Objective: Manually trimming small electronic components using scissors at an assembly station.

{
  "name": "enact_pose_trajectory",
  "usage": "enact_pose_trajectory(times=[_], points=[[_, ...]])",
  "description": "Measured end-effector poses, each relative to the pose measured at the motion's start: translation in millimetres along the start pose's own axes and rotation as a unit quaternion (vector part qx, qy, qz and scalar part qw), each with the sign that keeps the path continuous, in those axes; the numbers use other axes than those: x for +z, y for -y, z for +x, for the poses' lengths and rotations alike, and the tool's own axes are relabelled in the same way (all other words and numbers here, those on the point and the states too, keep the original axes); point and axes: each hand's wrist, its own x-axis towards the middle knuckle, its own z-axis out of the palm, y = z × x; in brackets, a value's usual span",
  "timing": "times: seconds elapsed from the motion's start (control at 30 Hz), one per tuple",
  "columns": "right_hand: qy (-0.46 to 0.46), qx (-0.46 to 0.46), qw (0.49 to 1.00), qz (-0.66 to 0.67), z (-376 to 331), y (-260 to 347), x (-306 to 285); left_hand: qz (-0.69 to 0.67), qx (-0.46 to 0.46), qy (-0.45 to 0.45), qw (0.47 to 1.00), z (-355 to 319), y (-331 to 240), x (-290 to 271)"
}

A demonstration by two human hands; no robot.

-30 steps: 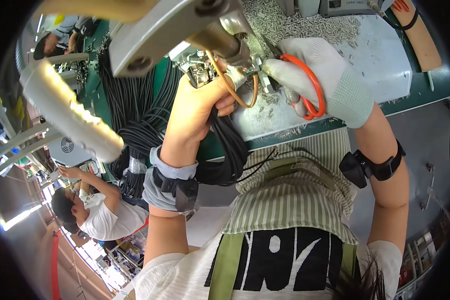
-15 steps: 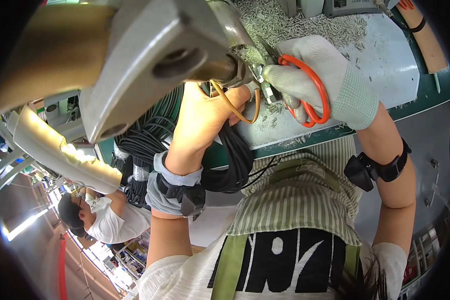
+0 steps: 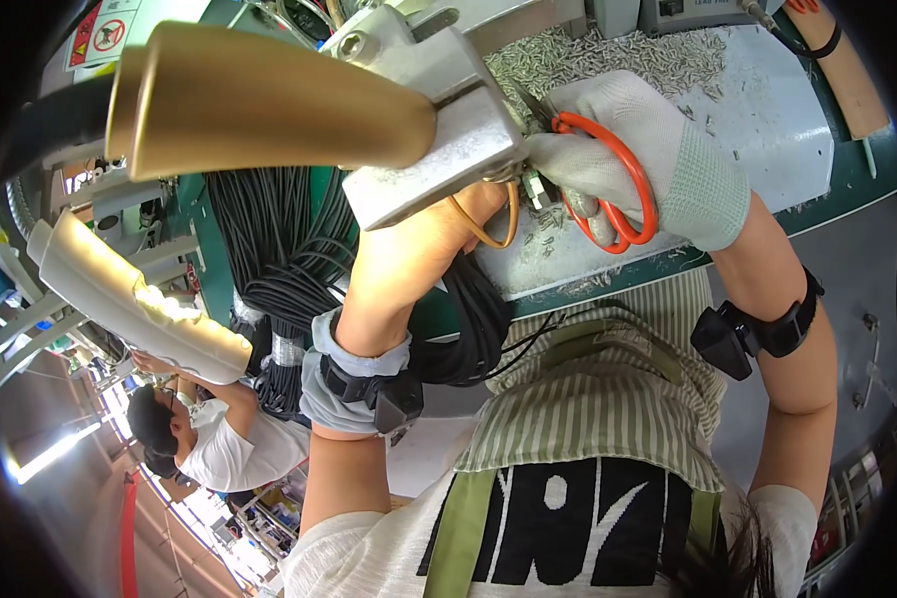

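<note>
My right hand [image 3: 623, 149], in a whitish knit glove, is closed around red-handled scissors [image 3: 636, 169]; their dark blades point up and to the left. Its fingertips are beside a small green-and-silver connector [image 3: 538, 189]. My bare left hand [image 3: 409, 239] is left of the connector, fingers curled. A metal block [image 3: 444, 149] with a thick gold-brown handle [image 3: 279, 105] hangs over it and hides most of those fingers. By them shows a thin brown loop [image 3: 508, 227]; whether the fingers hold it is unclear.
Small silver metal pieces [image 3: 658, 65] lie heaped on a pale sheet [image 3: 777, 130] over the green bench. Bundled black cables [image 3: 279, 269] lie at left, others [image 3: 468, 319] hang by the front edge. A lit lamp [image 3: 154, 304] and a seated person [image 3: 234, 439] are further left.
The metal block and its handle have shifted, so the brown handle now crosses the upper left and the block covers more of my left hand. My right hand has barely moved.
</note>
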Motion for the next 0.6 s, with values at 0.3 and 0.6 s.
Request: enact_pose_trajectory(times=[0.3, 0.6], points=[[-0.012, 0.236, 0.961, 0.143, 9.6, 32.7, -4.7, -0.049, -0.086, -0.008, 0.995, -0.5, -5.7, -1.4], [-0.041, 0.306, 0.949, 0.056, 3.4, 83.1, -7.1, -0.240, -0.073, -0.036, 0.967, -33.8, -3.8, 8.1]])
